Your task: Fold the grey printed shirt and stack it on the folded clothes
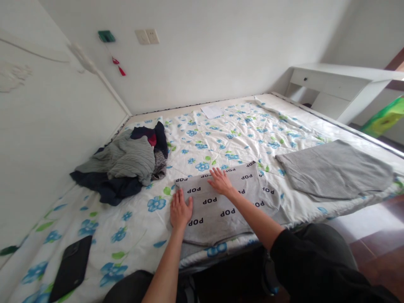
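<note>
Grey "POP"-print garment (221, 206), flat, part folded, at bed's near edge, approx centre

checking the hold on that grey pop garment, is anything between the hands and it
Nothing visible. The left hand lies flat on the left edge of the grey POP garment, and the right hand rests flat on its far edge, both touching the fabric directly on the floral bedsheet.
</note>
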Motion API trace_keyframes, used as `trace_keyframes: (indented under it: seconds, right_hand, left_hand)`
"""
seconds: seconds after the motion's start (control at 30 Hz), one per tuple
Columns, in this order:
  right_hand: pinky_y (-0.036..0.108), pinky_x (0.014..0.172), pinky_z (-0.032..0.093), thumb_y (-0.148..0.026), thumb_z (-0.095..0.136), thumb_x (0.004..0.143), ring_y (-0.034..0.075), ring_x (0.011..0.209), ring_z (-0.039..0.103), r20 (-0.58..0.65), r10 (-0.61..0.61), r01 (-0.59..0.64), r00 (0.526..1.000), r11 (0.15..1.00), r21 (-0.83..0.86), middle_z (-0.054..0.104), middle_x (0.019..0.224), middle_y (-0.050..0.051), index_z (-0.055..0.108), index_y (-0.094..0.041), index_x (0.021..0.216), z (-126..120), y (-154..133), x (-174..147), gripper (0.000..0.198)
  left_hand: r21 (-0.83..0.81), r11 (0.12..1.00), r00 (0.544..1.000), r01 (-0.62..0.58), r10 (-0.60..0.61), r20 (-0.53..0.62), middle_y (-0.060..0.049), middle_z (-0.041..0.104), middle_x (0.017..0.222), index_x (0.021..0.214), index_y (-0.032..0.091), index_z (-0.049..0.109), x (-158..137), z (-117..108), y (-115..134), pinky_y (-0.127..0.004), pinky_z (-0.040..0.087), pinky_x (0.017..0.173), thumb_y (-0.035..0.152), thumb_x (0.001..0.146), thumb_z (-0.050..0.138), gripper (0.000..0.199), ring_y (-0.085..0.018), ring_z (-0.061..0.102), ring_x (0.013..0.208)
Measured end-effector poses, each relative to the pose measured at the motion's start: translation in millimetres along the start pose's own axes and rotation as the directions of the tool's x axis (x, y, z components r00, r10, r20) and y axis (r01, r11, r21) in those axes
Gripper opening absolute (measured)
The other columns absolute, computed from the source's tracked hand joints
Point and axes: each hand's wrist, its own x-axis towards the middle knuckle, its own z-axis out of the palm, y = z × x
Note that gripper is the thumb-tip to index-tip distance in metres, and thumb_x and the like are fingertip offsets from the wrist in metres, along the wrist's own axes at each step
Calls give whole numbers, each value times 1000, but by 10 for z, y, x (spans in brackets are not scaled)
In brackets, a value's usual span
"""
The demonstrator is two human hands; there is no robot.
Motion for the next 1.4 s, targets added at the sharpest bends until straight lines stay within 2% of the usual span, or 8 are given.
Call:
trace_keyframes:
  seconds: [0.17, 0.5, 0.67, 0.8, 0.97, 1.17, 1.3, 1.4]
  right_hand:
    - [51, 144, 10, -59, 53, 117, 33, 173, 28, -26, -67, 66, 997, 997, -39, 43, 184, 10, 46, -20, 177, 248, 64, -97, 72]
    - [61, 142, 18, -66, 30, 119, 35, 176, 21, -38, 235, -237, 971, 943, -232, 29, 191, 4, 37, -31, 183, -513, 1842, -639, 73]
    - [63, 140, 22, -61, 21, 121, 36, 177, 22, -32, 426, -423, 904, 881, -211, 24, 192, 9, 19, -32, 188, -577, 2225, -840, 73]
    - [65, 139, 23, -57, 20, 121, 38, 177, 21, -36, 458, -454, 888, 865, -214, 22, 192, 11, 16, -32, 188, -560, 2138, -969, 71]
    - [66, 141, 14, -44, 32, 119, 38, 179, 11, -217, 406, -449, 888, 868, -211, 19, 192, 14, 32, -22, 185, -457, 1720, -1222, 69]
    - [65, 142, 15, -47, 44, 116, 36, 179, 13, -191, 124, -147, 974, 983, -110, 21, 192, 10, 38, -27, 183, -32, 985, -1481, 70]
    - [64, 143, 14, -52, 52, 115, 36, 178, 20, -111, -9, 2, 994, 998, -63, 31, 189, 9, 46, -29, 179, 118, 648, -1542, 69]
    - [64, 143, 15, -54, 51, 115, 36, 177, 24, -62, -30, 25, 998, 997, -78, 36, 188, 5, 49, -34, 178, 34, 685, -1592, 66]
  left_hand:
    - [17, 999, 999, -29, 29, -19, -25, 50, 178, 177, 4, 42, 16, 21, -31, -54, 35, 139, 51, 113, 44, 80, -40, 43, 168]
    - [10, 1000, 999, -16, 16, -27, -22, 50, 179, 179, 9, 41, 31, 32, -37, -54, 35, 139, 51, 112, 47, 79, -39, 43, 168]
    - [9, 1000, 1000, -10, 10, -3, -22, 48, 180, 179, 8, 39, 56, 34, -47, -52, 33, 140, 52, 112, 45, 81, -38, 41, 169]
    - [-19, 1000, 998, 11, -10, 54, -20, 45, 183, 181, 11, 37, 98, 11, -63, -53, 33, 140, 53, 111, 49, 83, -38, 38, 171]
    - [-92, 996, 999, -4, 9, 53, -19, 39, 186, 178, 12, 43, 59, -134, -82, -56, 34, 140, 53, 108, 56, 82, -40, 34, 173]
    - [-101, 961, 960, -258, 242, -144, -15, 52, 179, 169, 18, 57, -296, -212, 339, -54, 33, 141, 36, 113, 46, 60, -33, 38, 172]
    - [-91, 904, 905, -418, 423, 45, -9, 50, 181, 171, 26, 56, -718, -19, 857, -58, 35, 139, 39, 113, 49, 60, -32, 42, 170]
    - [-47, 889, 873, -456, 457, 169, -2, 49, 182, 171, 37, 57, -909, 45, 981, -62, 30, 141, 46, 113, 53, 59, -34, 40, 171]
